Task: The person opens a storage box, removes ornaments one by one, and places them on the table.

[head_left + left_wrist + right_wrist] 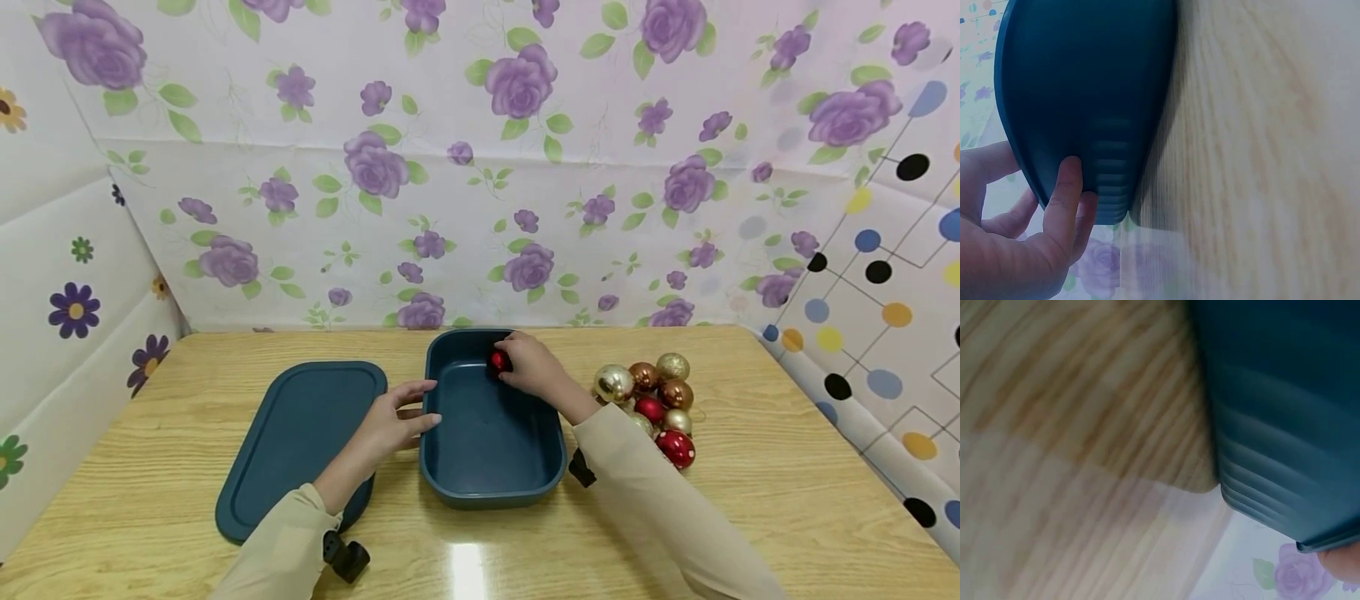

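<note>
A deep dark-blue rectangular box (487, 492) stands on the wooden table. My right hand (534, 367) reaches over its right wall and pinches a red Christmas ball (498, 360) inside the far right corner. In the right wrist view, a bit of that hand (1342, 562) shows at the rim, while the ball is hidden behind the wall. My left hand (393, 421) is at the left wall with loosely spread fingers. From the left wrist, its fingers (1067, 187) lie against the outer wall near the rim.
The matching flat blue lid (307, 433) lies left of the box, partly under the left forearm. Right of the box is a cluster of gold, bronze and red Christmas balls (677, 393), partly covered by the right sleeve. A flower-patterned sheet (450, 233) rises behind the table.
</note>
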`<state>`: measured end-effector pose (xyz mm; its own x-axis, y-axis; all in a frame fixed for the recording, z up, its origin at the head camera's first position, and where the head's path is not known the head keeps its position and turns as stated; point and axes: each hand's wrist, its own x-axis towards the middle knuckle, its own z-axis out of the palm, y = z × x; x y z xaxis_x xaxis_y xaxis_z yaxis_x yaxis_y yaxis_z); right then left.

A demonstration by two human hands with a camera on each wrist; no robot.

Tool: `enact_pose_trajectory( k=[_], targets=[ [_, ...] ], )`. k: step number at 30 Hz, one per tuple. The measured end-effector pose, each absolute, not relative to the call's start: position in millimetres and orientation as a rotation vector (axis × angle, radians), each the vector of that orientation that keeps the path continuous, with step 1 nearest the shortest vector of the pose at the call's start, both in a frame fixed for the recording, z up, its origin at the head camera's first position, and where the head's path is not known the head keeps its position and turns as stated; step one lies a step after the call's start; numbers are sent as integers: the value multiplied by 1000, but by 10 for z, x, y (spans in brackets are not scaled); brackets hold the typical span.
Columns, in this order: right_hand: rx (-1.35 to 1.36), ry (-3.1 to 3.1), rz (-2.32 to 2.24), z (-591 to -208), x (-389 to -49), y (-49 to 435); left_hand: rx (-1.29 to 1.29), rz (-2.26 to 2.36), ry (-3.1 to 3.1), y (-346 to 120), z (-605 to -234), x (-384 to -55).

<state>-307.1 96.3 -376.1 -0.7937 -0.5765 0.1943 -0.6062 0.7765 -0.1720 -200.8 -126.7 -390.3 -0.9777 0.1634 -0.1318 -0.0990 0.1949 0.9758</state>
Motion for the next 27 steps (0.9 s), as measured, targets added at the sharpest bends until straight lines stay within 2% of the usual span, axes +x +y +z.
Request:
enact_pose_trajectory(
  k=[16, 27],
  targets=[
    [921, -2768, 197, -3840, -3049, 934, 52, 1871, 2271, -1259, -3906, -2003],
    [942, -2757, 480, -3822, -3005, 996, 63, 1876, 2265, -1257, -3910, -2000]
  ],
)
